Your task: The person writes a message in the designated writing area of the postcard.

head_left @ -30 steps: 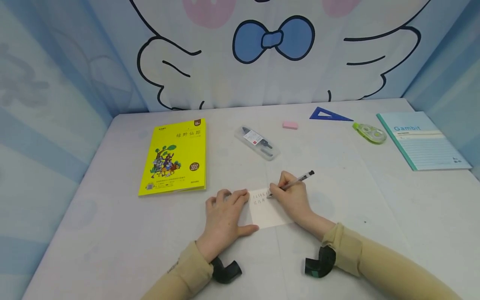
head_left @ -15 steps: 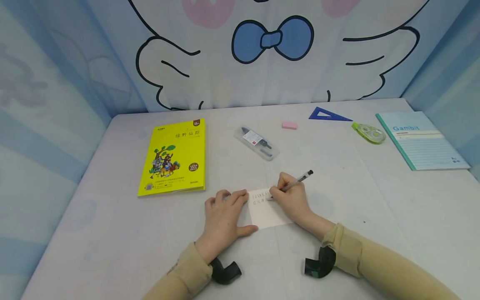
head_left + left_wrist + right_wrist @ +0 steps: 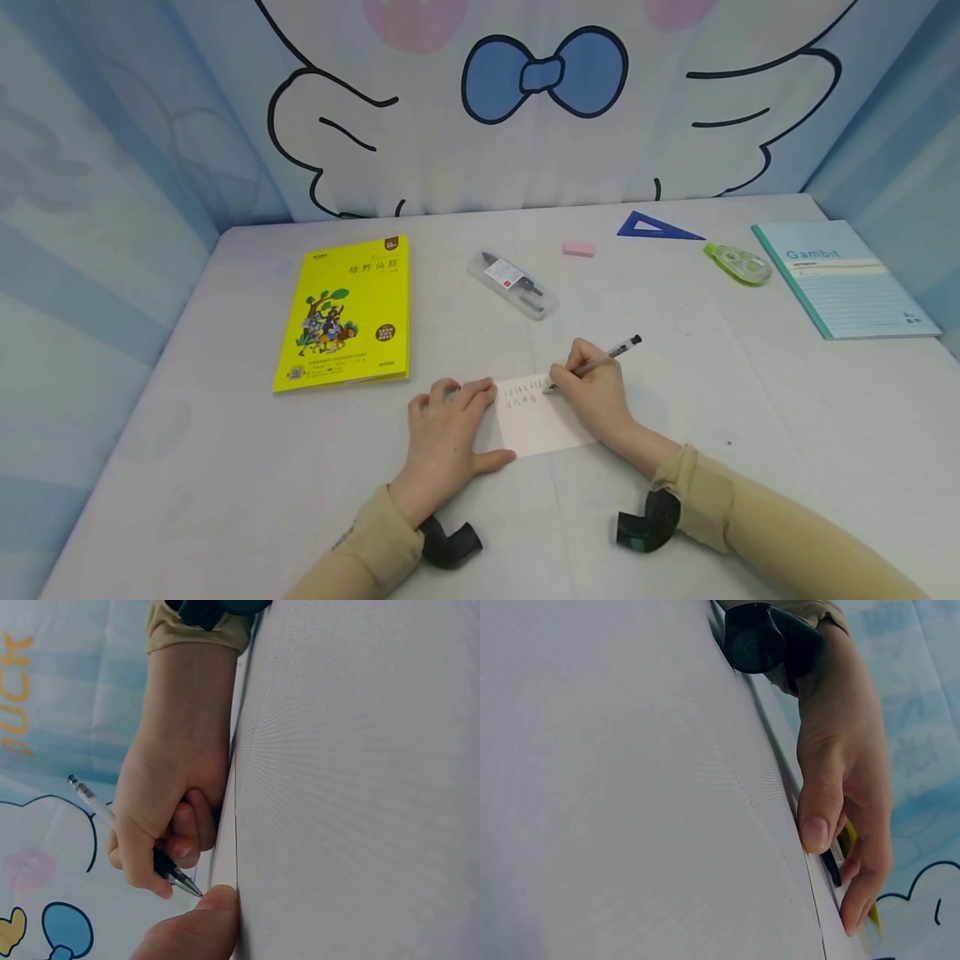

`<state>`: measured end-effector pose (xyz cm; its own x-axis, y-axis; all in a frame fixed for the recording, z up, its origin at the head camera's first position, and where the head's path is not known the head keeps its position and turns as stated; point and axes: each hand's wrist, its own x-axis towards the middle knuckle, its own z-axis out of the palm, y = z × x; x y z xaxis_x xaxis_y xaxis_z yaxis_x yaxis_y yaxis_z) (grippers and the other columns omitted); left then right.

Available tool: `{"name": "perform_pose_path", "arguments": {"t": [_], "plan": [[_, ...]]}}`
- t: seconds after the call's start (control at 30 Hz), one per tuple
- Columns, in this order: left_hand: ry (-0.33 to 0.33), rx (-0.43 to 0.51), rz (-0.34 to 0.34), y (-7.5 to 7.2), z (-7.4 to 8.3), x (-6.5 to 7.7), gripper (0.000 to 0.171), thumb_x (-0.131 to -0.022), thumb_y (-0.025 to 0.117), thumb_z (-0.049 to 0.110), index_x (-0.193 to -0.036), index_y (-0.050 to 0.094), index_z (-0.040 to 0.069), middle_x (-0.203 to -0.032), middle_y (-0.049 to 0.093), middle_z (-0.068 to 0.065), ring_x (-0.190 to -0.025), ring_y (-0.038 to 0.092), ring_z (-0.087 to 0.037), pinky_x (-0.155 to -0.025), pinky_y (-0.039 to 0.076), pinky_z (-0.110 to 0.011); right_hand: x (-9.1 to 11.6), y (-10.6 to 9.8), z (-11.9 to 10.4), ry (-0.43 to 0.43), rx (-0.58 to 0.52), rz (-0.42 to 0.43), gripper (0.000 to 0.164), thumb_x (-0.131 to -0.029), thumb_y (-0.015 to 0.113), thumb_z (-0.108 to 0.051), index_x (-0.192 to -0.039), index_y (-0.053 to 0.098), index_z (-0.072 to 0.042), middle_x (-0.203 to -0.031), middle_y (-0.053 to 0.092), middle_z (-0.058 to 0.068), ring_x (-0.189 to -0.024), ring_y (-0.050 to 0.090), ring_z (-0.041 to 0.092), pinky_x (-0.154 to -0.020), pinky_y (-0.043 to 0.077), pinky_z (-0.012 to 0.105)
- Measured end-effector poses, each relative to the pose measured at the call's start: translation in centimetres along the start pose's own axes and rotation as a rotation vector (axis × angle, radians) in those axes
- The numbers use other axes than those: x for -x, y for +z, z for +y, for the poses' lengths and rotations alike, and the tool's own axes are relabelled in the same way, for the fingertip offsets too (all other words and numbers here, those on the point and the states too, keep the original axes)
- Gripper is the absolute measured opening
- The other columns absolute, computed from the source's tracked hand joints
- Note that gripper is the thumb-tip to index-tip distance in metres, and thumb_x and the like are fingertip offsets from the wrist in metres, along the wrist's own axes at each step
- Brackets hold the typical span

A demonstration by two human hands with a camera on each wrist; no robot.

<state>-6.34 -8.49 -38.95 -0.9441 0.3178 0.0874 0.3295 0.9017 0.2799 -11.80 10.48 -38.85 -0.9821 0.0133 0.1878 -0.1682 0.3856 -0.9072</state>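
Observation:
A small white sheet of paper [image 3: 543, 429] lies on the table with two short rows of handwritten numbers near its top. My right hand [image 3: 597, 392] pinches a pen [image 3: 621, 347] between thumb and fingers; its tip is at the upper part of the sheet, by the end of the written rows. The left wrist view also shows the pen [image 3: 91, 796] in the curled right hand [image 3: 169, 780]. Resting at the sheet's left edge is my left hand [image 3: 446, 437], fingers spread and the thumb on the lower left corner.
A yellow book [image 3: 352, 312] lies at the left. Behind the sheet are a clear compass case [image 3: 513, 283] and a pink eraser [image 3: 578, 248]. Farther right lie a blue set square [image 3: 656, 227], a green correction tape [image 3: 738, 264] and a notebook [image 3: 843, 279].
My right hand has shifted slightly right with the pen, uncovering more of the written numbers. The left hand holds its place on the sheet.

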Motion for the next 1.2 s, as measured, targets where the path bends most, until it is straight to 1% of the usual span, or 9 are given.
{"name": "perform_pose_path", "arguments": {"t": [0.1,0.2,0.33,0.53,0.77,0.97,1.07,1.2], "plan": [[0.000,0.000,-0.003,0.0,0.0,0.0,0.074,-0.067,0.075,0.054,-0.127,0.054,0.016,-0.134,0.049,0.002,-0.115,0.040,-0.031,-0.090,0.030,-0.055,-0.4,0.1,1.6,0.010,0.000,-0.034,0.027,-0.077,0.061,0.005,-0.059,0.043,-0.004,-0.050,0.037,-0.003,-0.048,0.035,0.004,-0.044,0.026,0.017],[-0.001,-0.002,-0.004,0.0,0.0,0.0,0.075,-0.067,0.074,0.055,-0.127,0.054,0.016,-0.135,0.048,0.002,-0.115,0.039,-0.031,-0.090,0.030,-0.055,-0.4,0.0,1.9,0.001,-0.001,-0.055,0.027,-0.076,0.060,0.005,-0.059,0.042,-0.005,-0.049,0.039,-0.002,-0.046,0.036,0.005,-0.042,0.027,0.018],[-0.001,-0.002,-0.005,0.0,-0.1,0.0,0.075,-0.067,0.074,0.055,-0.127,0.054,0.016,-0.135,0.048,0.001,-0.115,0.039,-0.031,-0.090,0.030,-0.055,-0.4,0.1,1.9,-0.019,-0.011,-0.049,0.026,-0.073,0.057,0.008,-0.058,0.040,-0.005,-0.048,0.039,-0.002,-0.045,0.035,0.005,-0.042,0.025,0.017],[-0.001,0.002,-0.003,0.1,-0.2,0.0,0.075,-0.067,0.074,0.055,-0.127,0.054,0.016,-0.135,0.048,0.002,-0.115,0.039,-0.031,-0.091,0.029,-0.056,-0.4,0.2,2.0,-0.014,-0.018,-0.050,0.027,-0.072,0.056,0.010,-0.057,0.039,-0.004,-0.047,0.039,-0.003,-0.046,0.035,0.004,-0.042,0.025,0.017],[0.004,-0.005,0.007,0.1,-0.3,0.0,0.075,-0.067,0.074,0.055,-0.127,0.054,0.016,-0.135,0.048,0.002,-0.115,0.039,-0.031,-0.090,0.030,-0.055,-0.5,-0.1,1.9,0.000,-0.010,0.027,0.027,-0.073,0.056,0.008,-0.056,0.038,-0.004,-0.049,0.035,-0.002,-0.048,0.035,0.006,-0.043,0.025,0.017],[0.002,-0.018,0.015,0.0,-0.2,-0.1,0.076,-0.066,0.075,0.055,-0.128,0.053,0.016,-0.135,0.048,0.003,-0.115,0.039,-0.030,-0.090,0.030,-0.055,-0.7,-0.2,2.0,-0.018,0.008,-0.013,0.026,-0.072,0.057,0.007,-0.057,0.040,-0.005,-0.049,0.038,-0.003,-0.048,0.036,0.005,-0.043,0.026,0.017],[0.001,-0.016,0.014,0.1,-0.2,-0.1,0.076,-0.066,0.075,0.055,-0.127,0.054,0.016,-0.135,0.048,0.003,-0.115,0.040,-0.030,-0.090,0.031,-0.055,-0.7,-0.2,2.1,-0.022,0.001,-0.012,0.024,-0.071,0.056,0.008,-0.057,0.040,-0.004,-0.048,0.038,-0.003,-0.047,0.036,0.005,-0.042,0.026,0.017],[-0.006,-0.004,0.003,0.1,-0.2,-0.1,0.076,-0.065,0.075,0.055,-0.127,0.054,0.016,-0.135,0.048,0.003,-0.115,0.040,-0.030,-0.090,0.030,-0.055,-0.5,-0.2,2.1,-0.005,0.003,-0.001,0.025,-0.071,0.055,0.009,-0.057,0.039,-0.005,-0.048,0.036,-0.004,-0.047,0.034,0.004,-0.042,0.025,0.017]]}}
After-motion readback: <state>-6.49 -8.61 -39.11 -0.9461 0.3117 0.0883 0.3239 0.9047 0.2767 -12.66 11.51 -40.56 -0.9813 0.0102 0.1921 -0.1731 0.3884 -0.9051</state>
